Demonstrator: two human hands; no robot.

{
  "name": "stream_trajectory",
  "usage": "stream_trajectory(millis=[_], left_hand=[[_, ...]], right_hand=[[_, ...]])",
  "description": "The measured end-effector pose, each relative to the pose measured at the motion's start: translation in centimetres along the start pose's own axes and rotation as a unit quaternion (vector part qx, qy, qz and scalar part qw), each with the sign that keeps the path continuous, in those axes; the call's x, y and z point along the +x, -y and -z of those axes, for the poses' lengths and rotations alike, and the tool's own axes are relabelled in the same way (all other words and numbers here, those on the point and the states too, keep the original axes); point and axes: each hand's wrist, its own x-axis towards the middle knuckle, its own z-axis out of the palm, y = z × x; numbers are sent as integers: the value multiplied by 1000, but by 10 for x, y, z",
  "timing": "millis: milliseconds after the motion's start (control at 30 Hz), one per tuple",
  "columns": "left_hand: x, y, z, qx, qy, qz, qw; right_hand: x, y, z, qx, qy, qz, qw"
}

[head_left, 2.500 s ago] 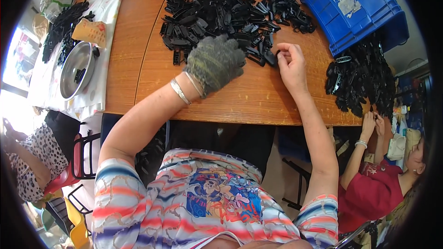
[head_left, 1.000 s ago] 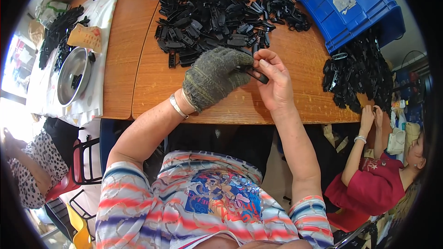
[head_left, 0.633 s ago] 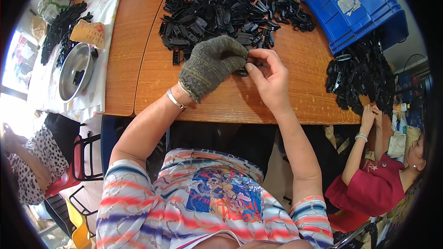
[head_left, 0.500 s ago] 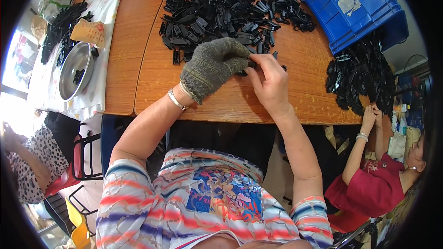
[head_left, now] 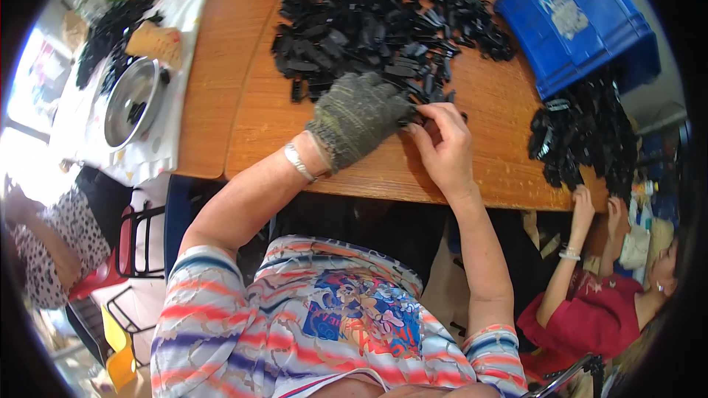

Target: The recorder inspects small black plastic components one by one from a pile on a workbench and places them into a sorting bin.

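At the near side of the desk [head_left: 254,121], the bare right hand [head_left: 447,140] is pinching a small black part [head_left: 405,124], partly hidden, beside the gloved left hand [head_left: 360,119]; how tightly the glove is closing, I cannot tell. For good control, the glove should be bracing while the bare fingertips are pressing lightly. Beyond both hands a heap of black parts [head_left: 354,18] is crowding reach; the front edge is running beneath the wrists, and wood is showing rightward toward the blue crate [head_left: 582,29].
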Motion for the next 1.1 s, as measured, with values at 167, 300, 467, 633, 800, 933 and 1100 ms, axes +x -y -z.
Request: stream_trajectory(millis=[167,300,467,633,800,933,1100], left_hand=[[10,-6,4,-97,-30,56,993],[7,-6,7,-230,-44,108,966],[10,-9,10,-409,-67,161,896],[7,1,-8,-562,-75,192,801],[11,6,1,-542,-7,245,804],[9,8,-1,-471,-8,236,850],[7,5,-6,-465,-24,230,855]], right_hand=[[-3,-2,3,38,8,-29,999],[-4,0,-4,120,13,-86,989],[-3,2,-15,303,-26,-180,936],[4,8,-14,373,-12,-283,884],[3,5,-20,425,-5,-287,858],[2,3,-26,402,-13,-275,873],[2,4,-29,368,-11,-274,888]])
